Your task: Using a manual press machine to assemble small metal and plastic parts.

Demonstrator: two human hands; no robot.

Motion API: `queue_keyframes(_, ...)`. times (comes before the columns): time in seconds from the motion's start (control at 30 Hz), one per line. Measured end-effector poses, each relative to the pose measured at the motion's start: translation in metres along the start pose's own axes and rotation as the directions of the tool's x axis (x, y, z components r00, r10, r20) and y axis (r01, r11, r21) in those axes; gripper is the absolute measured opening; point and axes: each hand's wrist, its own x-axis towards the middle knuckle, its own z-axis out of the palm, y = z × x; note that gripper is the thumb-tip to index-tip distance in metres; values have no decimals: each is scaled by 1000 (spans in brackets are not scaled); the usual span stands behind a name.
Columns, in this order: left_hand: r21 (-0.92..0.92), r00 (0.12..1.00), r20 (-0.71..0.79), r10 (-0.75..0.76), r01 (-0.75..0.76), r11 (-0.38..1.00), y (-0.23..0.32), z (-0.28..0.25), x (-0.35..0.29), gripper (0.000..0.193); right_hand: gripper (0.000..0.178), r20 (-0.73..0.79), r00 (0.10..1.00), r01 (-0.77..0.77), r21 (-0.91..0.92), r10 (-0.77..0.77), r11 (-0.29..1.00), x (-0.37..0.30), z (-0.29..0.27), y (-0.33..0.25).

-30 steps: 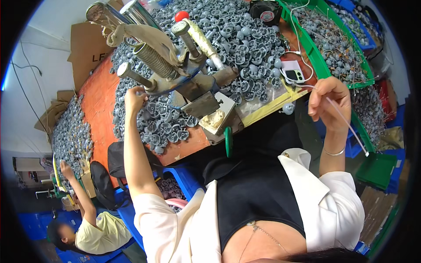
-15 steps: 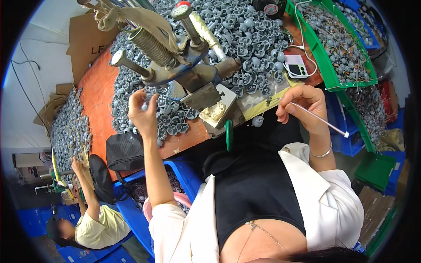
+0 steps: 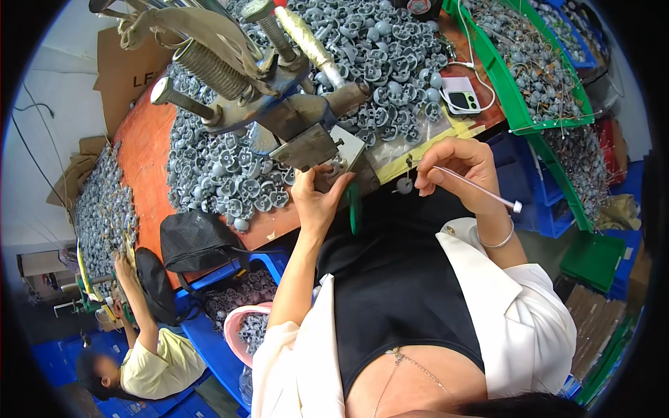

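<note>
Left hand (image 3: 317,202) at the press (image 3: 300,115) base, thumb spread from fingers; fingertips part hidden, can't tell if it grips anything. Green handle (image 3: 354,209) crowds its thumb. Right hand (image 3: 460,173) nearly closed, pinching the cable (image 3: 479,188) just off the table edge (image 3: 418,155). Grey ball (image 3: 403,186) hangs beside its fingertips. Open gap to the green tray (image 3: 496,76).
</note>
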Motion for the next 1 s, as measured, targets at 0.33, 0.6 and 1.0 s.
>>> queue_keyframes(0.33,-420,854,438,-280,470,777,-24,-24,4,21,11,71,989,133,-70,-128,989,6,2,4)
queue_keyframes(0.6,114,983,143,112,-128,985,-6,-16,6,24,10,33,994,102,-47,-101,994,3,3,10)
queue_keyframes(1.0,-161,813,511,-279,409,898,-13,-37,18,18,12,34,988,154,-179,-150,972,13,11,7)
